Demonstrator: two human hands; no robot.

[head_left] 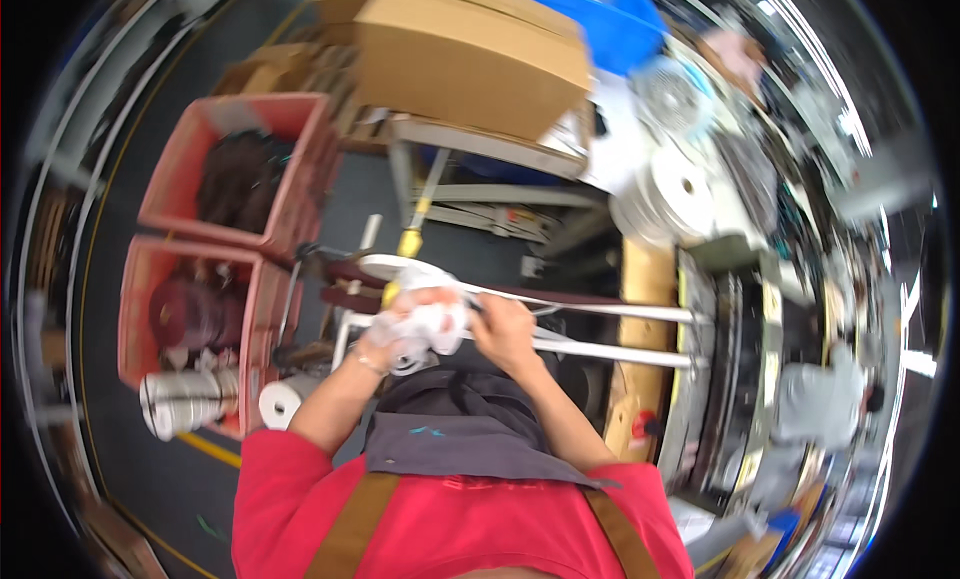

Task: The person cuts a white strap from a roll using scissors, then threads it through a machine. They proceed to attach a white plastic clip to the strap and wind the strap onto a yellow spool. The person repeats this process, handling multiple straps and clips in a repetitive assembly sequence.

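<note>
In front of my waist, my left hand (385, 329) is closed on a crumpled white translucent sheet (437, 324), thin like plastic film or tissue. The sheet covers part of those fingers. Just to its right, my right hand (505, 331) has its fingers curled together. A small dark thing shows at its fingertips, too blurred to name. Beyond both hands lies a white rounded bar end (385, 266), from which a white rail (600, 307) runs right. A second white rail (610, 353) passes nearer to me, with a dark red strip (570, 297) alongside.
Two pink bins (285, 194) stand at the left, holding dark and maroon material. White rolls (285, 404) sit beside them. A large cardboard box (470, 64) rests on a bench ahead. At the right are a white spool (680, 191), a fan (675, 94), a long machine (730, 369) and another person (820, 404).
</note>
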